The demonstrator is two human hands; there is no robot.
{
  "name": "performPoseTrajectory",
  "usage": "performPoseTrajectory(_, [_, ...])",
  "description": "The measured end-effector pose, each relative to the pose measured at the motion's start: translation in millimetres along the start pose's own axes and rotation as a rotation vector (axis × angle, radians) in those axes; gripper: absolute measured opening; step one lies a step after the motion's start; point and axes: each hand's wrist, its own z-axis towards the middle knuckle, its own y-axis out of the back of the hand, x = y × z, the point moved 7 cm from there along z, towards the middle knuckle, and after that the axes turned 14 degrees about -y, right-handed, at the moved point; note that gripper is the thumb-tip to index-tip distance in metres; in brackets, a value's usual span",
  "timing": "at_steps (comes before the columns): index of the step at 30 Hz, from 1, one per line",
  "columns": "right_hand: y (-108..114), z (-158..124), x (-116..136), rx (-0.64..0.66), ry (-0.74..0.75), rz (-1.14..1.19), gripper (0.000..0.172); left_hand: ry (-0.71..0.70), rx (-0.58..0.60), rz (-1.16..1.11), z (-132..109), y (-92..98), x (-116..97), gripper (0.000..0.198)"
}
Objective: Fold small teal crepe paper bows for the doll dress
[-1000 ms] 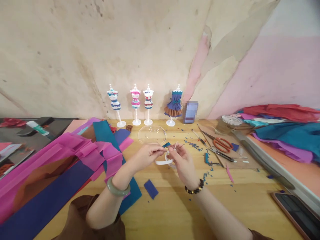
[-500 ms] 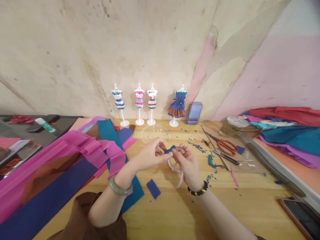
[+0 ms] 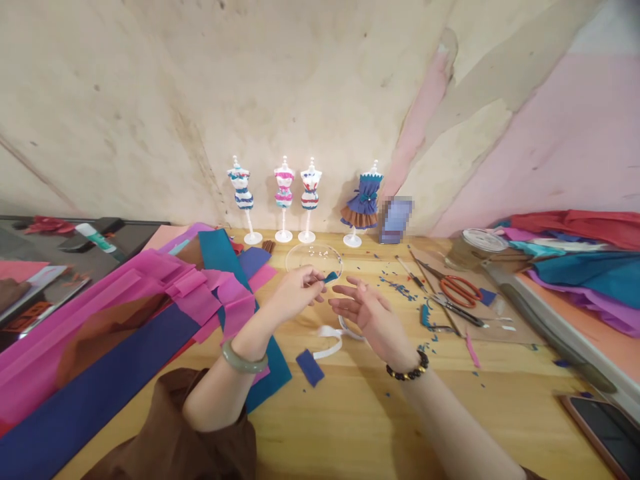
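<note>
A small teal paper piece (image 3: pixel 331 277) is pinched between the thumb and fingers of my left hand (image 3: pixel 299 293). Just to the right, my right hand (image 3: pixel 367 319) has its fingers spread and holds nothing. Below the hands a white strip (image 3: pixel 330 343) lies curled on the wooden table (image 3: pixel 345 427), partly behind my right hand. A dark blue paper rectangle (image 3: pixel 310 368) rests beside the strip's left end. Behind my left hand is a round clear dish (image 3: pixel 314 253) with tiny white bits in it.
Several small mannequins, one in a blue and brown dress (image 3: pixel 364 201), stand along the wall. Crepe paper sheets (image 3: pixel 150 287) cover the left side. Orange-handled scissors (image 3: pixel 460 291), pliers (image 3: pixel 457 311) and paper scraps lie right; a phone (image 3: pixel 600 427) is at the lower right.
My right hand has let go of the teal piece and opened, moving slightly right. My left hand has drawn left with the piece. The white strip now lies lower on the table, more of it visible.
</note>
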Motion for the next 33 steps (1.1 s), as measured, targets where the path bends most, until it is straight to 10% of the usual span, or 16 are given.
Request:
performPoseTrajectory(5, [1.7,-2.5,0.2,-0.069,0.073,-0.17,0.041,0.062,-0.06,0.054,1.4,6.6,7.0,0.004])
performPoseTrajectory(13, [-48.8,-19.6,-8.1,-0.162,0.467,-1.097,0.015,0.032,-0.193,0.035,0.7,33.4,5.8,0.007])
performPoseTrajectory(20, [-84.7,22.5,-32.6,-0.354,0.243,-1.682,0.027,-0.052,-0.309,0.062,-2.2,55.4,-6.3,0.006])
performPoseTrajectory(33, [-43.8,15.1,-37.7,-0.149,0.174,-1.28,0.016,-0.085,-0.287,0.215,-1.3,55.9,-2.2,0.01])
